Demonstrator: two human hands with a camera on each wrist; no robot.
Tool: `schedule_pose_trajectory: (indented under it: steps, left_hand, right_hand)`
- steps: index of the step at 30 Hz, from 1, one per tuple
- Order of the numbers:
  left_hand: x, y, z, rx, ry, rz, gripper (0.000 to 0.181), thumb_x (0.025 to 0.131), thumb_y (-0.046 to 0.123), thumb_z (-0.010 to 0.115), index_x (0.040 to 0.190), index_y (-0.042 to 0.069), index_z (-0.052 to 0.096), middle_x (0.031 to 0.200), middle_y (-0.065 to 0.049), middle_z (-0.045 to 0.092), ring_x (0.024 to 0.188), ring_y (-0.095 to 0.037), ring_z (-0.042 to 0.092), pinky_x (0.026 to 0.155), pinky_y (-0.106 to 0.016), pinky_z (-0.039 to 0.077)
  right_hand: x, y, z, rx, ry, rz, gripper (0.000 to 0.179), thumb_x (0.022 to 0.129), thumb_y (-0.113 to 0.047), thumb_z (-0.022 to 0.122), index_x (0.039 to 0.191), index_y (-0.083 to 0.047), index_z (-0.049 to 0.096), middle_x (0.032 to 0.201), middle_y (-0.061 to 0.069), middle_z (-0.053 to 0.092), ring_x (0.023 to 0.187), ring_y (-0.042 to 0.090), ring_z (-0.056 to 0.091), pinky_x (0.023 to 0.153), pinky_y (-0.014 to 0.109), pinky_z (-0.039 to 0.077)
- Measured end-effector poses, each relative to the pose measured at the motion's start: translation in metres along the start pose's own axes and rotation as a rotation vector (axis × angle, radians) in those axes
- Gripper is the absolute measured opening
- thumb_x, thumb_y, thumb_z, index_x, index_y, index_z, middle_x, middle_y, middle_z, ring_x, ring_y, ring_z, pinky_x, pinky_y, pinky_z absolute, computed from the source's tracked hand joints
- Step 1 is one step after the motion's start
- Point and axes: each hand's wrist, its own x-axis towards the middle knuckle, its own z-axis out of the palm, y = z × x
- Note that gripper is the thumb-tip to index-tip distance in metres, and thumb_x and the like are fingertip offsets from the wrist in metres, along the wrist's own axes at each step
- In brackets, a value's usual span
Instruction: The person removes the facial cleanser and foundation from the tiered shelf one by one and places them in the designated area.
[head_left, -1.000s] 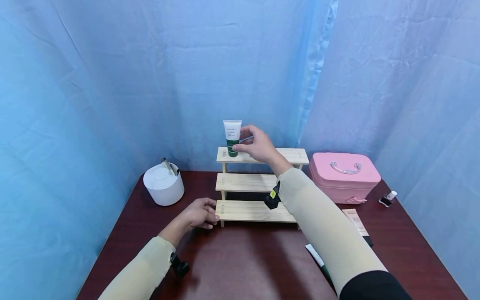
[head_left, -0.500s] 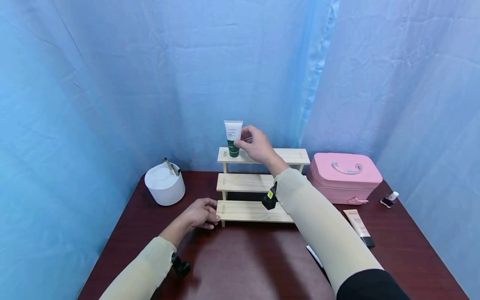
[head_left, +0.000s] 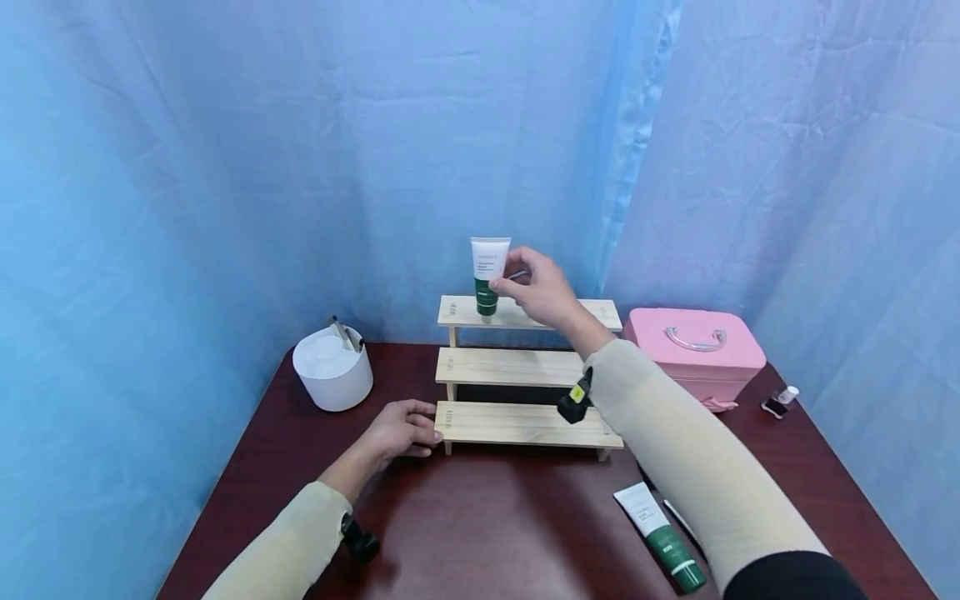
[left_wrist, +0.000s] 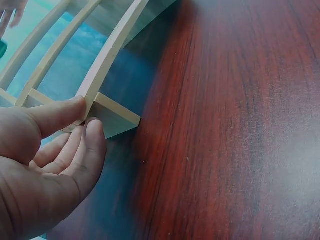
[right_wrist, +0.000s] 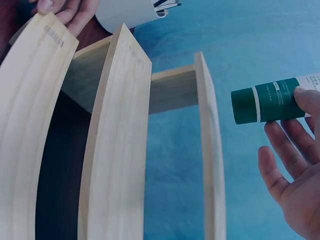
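Note:
A wooden three-tier shelf point(head_left: 517, 367) stands mid-table. My left hand point(head_left: 405, 430) pinches the left end of its lowest board, thumb on top and fingertips at the underside in the left wrist view. My right hand point(head_left: 542, 287) holds a white and green squeeze tube point(head_left: 490, 260) upright, cap down, over the left part of the top board point(head_left: 600, 312). The right wrist view shows a gap between the tube's green cap point(right_wrist: 244, 106) and that board. Thumb and fingers grip the tube's side; the remaining fingers are spread.
Another white and green tube point(head_left: 660, 537) lies at front right, beside a thin item partly under my right sleeve. A pink case point(head_left: 693, 346) stands right of the shelf, with a small bottle point(head_left: 778, 403) beyond. A white round holder point(head_left: 333, 373) is at left. Blue curtains hang behind.
My right hand has shifted the tube rightward, slightly off the top board. The lying green tube has come into full view; my sleeve now covers the BB tube. My left hand stays put.

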Motion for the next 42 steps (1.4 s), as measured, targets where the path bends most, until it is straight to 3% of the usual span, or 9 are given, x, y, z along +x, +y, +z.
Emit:
schedule_pose_trajectory:
  steps: [6,13,17,23,26,29,35,42]
  left_hand:
    - [0.001,0.000,0.001,-0.024,0.001,-0.001,0.056,0.084,-0.009,0.077,0.136,-0.003,0.057,0.102,-0.015,0.068,0.078,-0.018,0.070,0.066,-0.035,0.064]
    - [-0.001,-0.001,0.000,-0.037,-0.008,-0.012,0.058,0.085,-0.008,0.076,0.139,-0.002,0.055,0.106,-0.016,0.068,0.081,-0.021,0.070,0.068,-0.035,0.064]
    - [-0.003,0.001,-0.001,-0.023,-0.009,-0.015,0.058,0.085,-0.007,0.077,0.138,-0.001,0.055,0.106,-0.016,0.068,0.082,-0.022,0.070,0.067,-0.036,0.064]
    - [-0.005,0.002,-0.003,-0.011,-0.012,-0.018,0.058,0.084,-0.008,0.077,0.137,-0.001,0.055,0.104,-0.016,0.067,0.080,-0.022,0.069,0.065,-0.036,0.063]
    - [-0.007,0.001,-0.004,-0.015,-0.013,-0.015,0.058,0.084,-0.008,0.077,0.137,-0.001,0.055,0.103,-0.016,0.067,0.080,-0.022,0.069,0.065,-0.036,0.063]
    - [-0.008,0.001,-0.004,-0.015,-0.017,-0.020,0.059,0.084,-0.008,0.077,0.138,-0.001,0.055,0.103,-0.016,0.066,0.081,-0.022,0.070,0.065,-0.036,0.063]
    - [-0.010,0.001,-0.004,-0.008,-0.009,-0.029,0.058,0.086,-0.008,0.076,0.139,-0.001,0.054,0.103,-0.015,0.066,0.081,-0.022,0.069,0.066,-0.036,0.064]
    - [-0.009,0.003,-0.003,-0.003,-0.008,-0.033,0.058,0.086,-0.008,0.076,0.139,0.000,0.054,0.105,-0.017,0.065,0.082,-0.022,0.069,0.066,-0.036,0.064]
  right_hand:
    - [-0.026,0.003,-0.042,0.005,0.028,-0.016,0.039,0.096,-0.033,0.075,0.128,-0.015,0.062,0.121,0.007,0.068,0.105,0.023,0.068,0.083,0.044,0.056]
    - [-0.075,0.013,-0.093,-0.016,0.090,-0.033,0.039,0.096,-0.024,0.075,0.129,-0.007,0.063,0.118,0.012,0.068,0.096,0.014,0.069,0.076,0.034,0.061]
    - [-0.111,0.022,-0.123,-0.062,0.116,-0.004,0.040,0.096,-0.025,0.075,0.129,-0.007,0.063,0.114,0.003,0.070,0.093,0.008,0.070,0.075,0.033,0.063]
    - [-0.170,0.049,-0.160,-0.139,0.148,0.065,0.038,0.096,-0.025,0.075,0.129,-0.009,0.066,0.102,-0.009,0.074,0.086,0.011,0.072,0.069,0.031,0.063]
    - [-0.199,0.064,-0.173,-0.187,0.146,0.114,0.039,0.097,-0.026,0.074,0.131,-0.010,0.066,0.097,-0.009,0.073,0.079,0.012,0.070,0.059,0.032,0.060]
    - [-0.226,0.080,-0.183,-0.255,0.129,0.137,0.040,0.098,-0.027,0.073,0.133,-0.010,0.066,0.096,-0.010,0.073,0.079,0.008,0.068,0.058,0.028,0.056]
    - [-0.272,0.108,-0.197,-0.337,0.118,0.163,0.041,0.099,-0.025,0.071,0.136,-0.008,0.065,0.107,-0.017,0.073,0.092,-0.003,0.065,0.070,0.017,0.054]
    - [-0.315,0.139,-0.205,-0.282,0.069,0.260,0.045,0.101,-0.023,0.068,0.139,-0.002,0.058,0.104,-0.012,0.075,0.087,0.006,0.072,0.067,0.027,0.059]
